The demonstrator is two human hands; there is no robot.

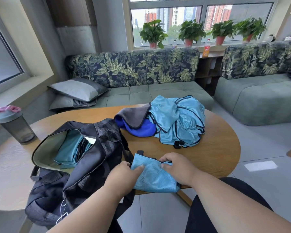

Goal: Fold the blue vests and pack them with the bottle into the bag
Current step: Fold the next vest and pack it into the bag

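**Folded vest held at the near edge, bag open beside it**

At the near edge of the round wooden surface (217,153) both hands hold a folded blue vest (154,177), a small light-blue mesh packet with black trim showing along its far side. Her or his left hand (124,175) grips the packet's left edge, thumb lying on top of the cloth and the other fingers tucked under it. Opposite, the right hand (176,167) curls over the far right corner, thumb on the fabric and fingers wrapped round the edge. So the two hands are clamped on the same vest, a little apart, with the cloth stretched between them.

Just left of the packet sits the black bag (84,167), slumped on its side with its mouth gaping toward the upper left. Inside it, against the pale lining, lies more light-blue fabric (69,153), seemingly vests laid flat. One bag strap touches the left hand's side of the folded vest.

Farther back on the surface, a loose heap of unfolded blue vests (178,121) is piled up, black-edged and crumpled. Against its left side lies a grey and royal-blue cloth (134,121), touching the heap.

Well apart, at the far left, the bottle (12,123) stands upright on a paler ledge, dark and see-through with a grey lid and pink cap
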